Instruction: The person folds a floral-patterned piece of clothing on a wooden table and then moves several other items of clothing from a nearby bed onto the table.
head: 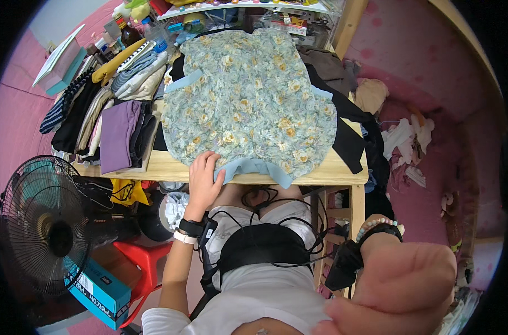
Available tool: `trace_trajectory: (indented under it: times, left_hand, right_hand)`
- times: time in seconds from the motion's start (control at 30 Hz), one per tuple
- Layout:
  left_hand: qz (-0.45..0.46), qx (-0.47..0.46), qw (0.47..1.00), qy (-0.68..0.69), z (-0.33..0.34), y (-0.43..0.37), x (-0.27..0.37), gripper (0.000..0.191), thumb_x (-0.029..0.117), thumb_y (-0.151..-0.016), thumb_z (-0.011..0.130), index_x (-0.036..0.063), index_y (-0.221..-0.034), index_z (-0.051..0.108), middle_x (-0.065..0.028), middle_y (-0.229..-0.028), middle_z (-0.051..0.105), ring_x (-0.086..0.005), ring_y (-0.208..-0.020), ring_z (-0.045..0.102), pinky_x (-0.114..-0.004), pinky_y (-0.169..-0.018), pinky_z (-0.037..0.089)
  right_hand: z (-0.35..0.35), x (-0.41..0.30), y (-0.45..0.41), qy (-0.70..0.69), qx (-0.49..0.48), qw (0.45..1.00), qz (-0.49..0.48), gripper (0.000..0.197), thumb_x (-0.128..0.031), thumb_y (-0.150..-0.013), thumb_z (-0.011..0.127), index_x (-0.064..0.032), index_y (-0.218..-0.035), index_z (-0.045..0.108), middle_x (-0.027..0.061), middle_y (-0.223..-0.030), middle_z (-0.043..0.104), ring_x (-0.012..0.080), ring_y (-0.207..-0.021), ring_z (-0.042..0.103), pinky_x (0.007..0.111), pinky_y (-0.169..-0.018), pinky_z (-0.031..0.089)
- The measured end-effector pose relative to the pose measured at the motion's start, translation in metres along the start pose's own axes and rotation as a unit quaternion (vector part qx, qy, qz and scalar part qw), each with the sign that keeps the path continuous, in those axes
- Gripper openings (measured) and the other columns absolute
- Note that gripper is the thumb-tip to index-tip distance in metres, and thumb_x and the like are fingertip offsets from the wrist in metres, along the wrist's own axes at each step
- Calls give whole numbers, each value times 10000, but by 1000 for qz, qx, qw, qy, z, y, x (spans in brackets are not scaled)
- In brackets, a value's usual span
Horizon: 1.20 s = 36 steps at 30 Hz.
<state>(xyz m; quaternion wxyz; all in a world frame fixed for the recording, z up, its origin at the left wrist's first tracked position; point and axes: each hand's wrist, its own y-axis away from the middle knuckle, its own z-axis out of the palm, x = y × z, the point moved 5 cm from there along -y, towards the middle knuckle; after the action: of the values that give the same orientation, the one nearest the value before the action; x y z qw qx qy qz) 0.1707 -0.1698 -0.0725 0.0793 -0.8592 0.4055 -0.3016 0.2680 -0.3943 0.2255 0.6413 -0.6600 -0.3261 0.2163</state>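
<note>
A floral blouse (249, 100) with pale blue trim lies spread out on the wooden table (174, 168), its light blue collar or band at the near edge. My left hand (204, 180) rests palm down on the blouse's lower left edge, beside the blue trim, with nothing visibly gripped. Raised close to the camera at the lower right is my right hand (398, 284), away from the table; its fingers look bent and partly run out of the picture, and no object shows in it. Black garments (348, 144) lie beneath the blouse.
Folded clothes, among them a purple garment (119, 134), are stacked at the table's left. A black fan (49, 226) and a red stool (147, 259) stand at lower left. Bottles (128, 33) stand behind the stacks. Black cables (279, 222) cross my lap.
</note>
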Motion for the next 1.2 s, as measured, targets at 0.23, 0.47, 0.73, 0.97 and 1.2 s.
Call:
trace_trajectory:
  times: [0.23, 0.47, 0.73, 0.97, 1.2]
  left_hand:
    - [-10, -7, 1000, 5, -2, 1, -2, 370, 234, -828, 568, 42, -1140, 520, -150, -1191, 495, -348, -1142, 436, -426, -973, 322]
    - [0, -2, 1000, 0, -1, -2, 1, 372, 206, -802, 592, 44, -1129, 524, -145, -1172, 497, -339, -1121, 448, -426, -952, 340]
    - [1, 8, 1000, -1, 2, -3, 1, 376, 216, -806, 588, 51, -1137, 526, -139, -1174, 497, -338, -1125, 445, -425, -954, 338]
    - [-7, -2, 1000, 6, -1, -2, 1, 370, 211, -807, 587, 49, -1134, 526, -145, -1169, 497, -341, -1128, 445, -429, -960, 335]
    - [-8, -4, 1000, 3, 0, 1, -3, 374, 209, -810, 588, 43, -1139, 524, -151, -1174, 495, -345, -1135, 441, -427, -964, 334]
  right_hand:
    - [-14, -6, 5, 52, -11, 989, 137, 146, -161, -685, 676, -141, -591, 566, -37, -591, 563, 108, -582, 529, 203, -528, 406]
    - [-32, -8, 20, 62, -33, 993, 94, 138, -135, -730, 660, -159, -617, 584, -79, -634, 590, 62, -561, 518, 199, -545, 370]
    - [-13, -8, 15, 143, 51, 971, 185, 168, -157, -725, 636, -163, -576, 558, -57, -606, 561, 86, -521, 466, 201, -489, 338]
    - [-12, -1, -6, 137, 165, 962, 170, 95, -136, -661, 649, -113, -596, 584, -11, -637, 578, 123, -552, 501, 192, -502, 376]
    - [-4, 6, -3, -34, -95, 989, 104, 127, -184, -739, 648, -129, -636, 597, -19, -690, 605, 108, -631, 553, 207, -581, 430]
